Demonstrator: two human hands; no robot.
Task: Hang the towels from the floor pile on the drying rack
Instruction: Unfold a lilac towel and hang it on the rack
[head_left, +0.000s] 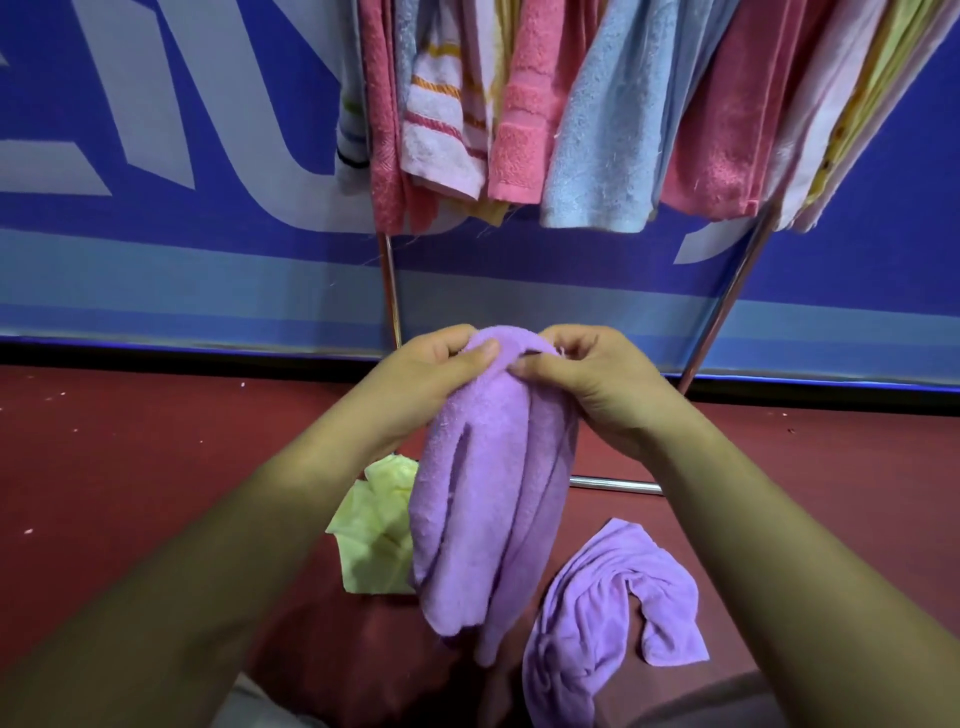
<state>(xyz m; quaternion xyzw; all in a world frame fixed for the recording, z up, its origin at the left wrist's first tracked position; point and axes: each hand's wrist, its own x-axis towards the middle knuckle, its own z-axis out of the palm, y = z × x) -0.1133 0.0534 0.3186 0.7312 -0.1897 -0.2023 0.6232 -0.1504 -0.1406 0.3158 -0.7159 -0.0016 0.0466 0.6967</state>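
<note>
Seen from a head-worn camera looking down, two bare forearms reach forward and meet near the middle of the view. The left hand (431, 364) and the right hand (587, 382) both grip the top edge of a purple towel (488, 499), fingers curled and thumbs pinching the bunched fabric, the two hands almost touching each other. The towel hangs down from this grip in long loose folds, its lower end dangling above the floor.

On the dark red floor (130, 467) lie two more towels. A pale yellow towel (374, 540) sits crumpled to the left, partly hidden behind the hanging purple one. A second purple towel (608, 608) lies twisted to the right and nearer the camera, apart from the yellow one.

Beyond the hands stands the drying rack (389, 291), its thin metal legs slanting down to the floor, with a horizontal bar low between them. Its upper part is crowded with hanging towels (597, 130) in pink, light blue, white with coloured stripes, and pale yellow, pressed side by side. Behind the rack runs a blue banner (156, 156) with large pale lettering, cut off by the frame.
</note>
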